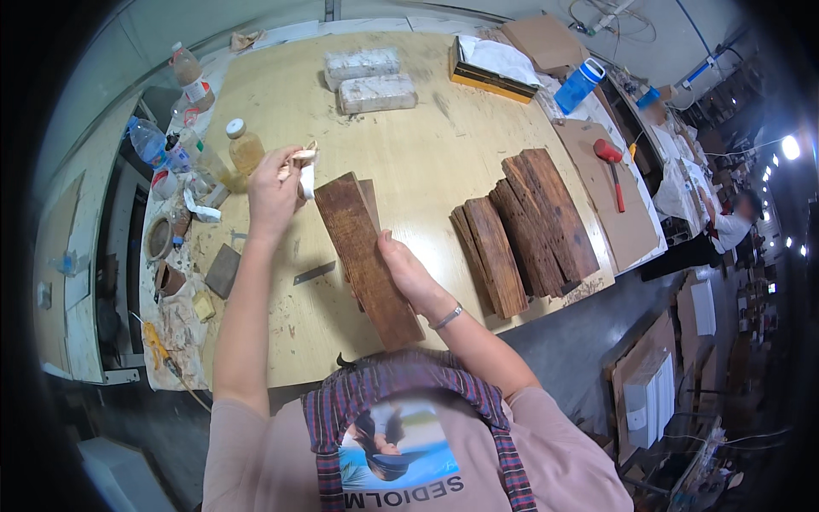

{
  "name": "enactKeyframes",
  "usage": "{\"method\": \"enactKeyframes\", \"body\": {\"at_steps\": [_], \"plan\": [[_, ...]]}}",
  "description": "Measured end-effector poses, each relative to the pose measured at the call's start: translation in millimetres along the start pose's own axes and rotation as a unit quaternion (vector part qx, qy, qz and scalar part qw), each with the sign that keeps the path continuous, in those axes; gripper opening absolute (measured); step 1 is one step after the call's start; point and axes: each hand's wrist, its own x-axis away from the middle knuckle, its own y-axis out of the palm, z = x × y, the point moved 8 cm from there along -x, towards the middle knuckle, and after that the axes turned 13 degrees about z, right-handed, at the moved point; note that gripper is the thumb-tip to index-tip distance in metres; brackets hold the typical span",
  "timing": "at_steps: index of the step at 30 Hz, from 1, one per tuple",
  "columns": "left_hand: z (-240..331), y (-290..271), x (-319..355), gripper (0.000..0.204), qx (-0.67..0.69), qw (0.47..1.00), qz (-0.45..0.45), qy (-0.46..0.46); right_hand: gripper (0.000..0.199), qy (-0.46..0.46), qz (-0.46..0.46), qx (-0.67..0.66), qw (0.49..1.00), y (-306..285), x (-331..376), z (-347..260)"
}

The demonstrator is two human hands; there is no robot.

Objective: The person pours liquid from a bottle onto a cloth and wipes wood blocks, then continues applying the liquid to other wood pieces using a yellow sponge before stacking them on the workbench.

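Observation:
A dark brown wooden board (363, 256) slants across the near middle of the table. My right hand (414, 277) is closed on its right edge, thumb on top and the other fingers hidden behind it. Part of a second wooden piece (369, 203) shows from under the board. My left hand (275, 196) is raised to the left of the board's far end. Its fingers pinch a crumpled cream-and-white cloth (307, 175), apart from the wood. Several rough, cracked wooden planks (546, 222) stand close together to the right.
A steel ruler-like strip (314, 273) lies left of the board. A jar with a white lid (246, 147) and several bottles (192, 81) line the left side. Two wrapped blocks (375, 92), a tissue box (490, 72), a blue bottle (580, 85) and a red mallet (611, 162) sit farther off.

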Motion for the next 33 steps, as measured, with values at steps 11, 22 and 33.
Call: {"method": "enactKeyframes", "body": {"at_steps": [11, 22, 33], "plan": [[-30, -32, -24, 0.017, 0.018, 0.987, 0.160, 0.024, 0.055, -0.080, -0.026, 0.089, 0.992, -7, -17, 2], [31, 55, 207, 0.022, 0.119, 0.909, -0.123, 0.380, 0.064, -0.122, 0.292, 0.045, 0.948, -68, -43, -47], [27, -10, 203, 0.031, 0.072, 0.888, 0.202, 0.406, 0.069, -0.197, 0.164, 0.204, 0.945, 21, -83, -70]]}}
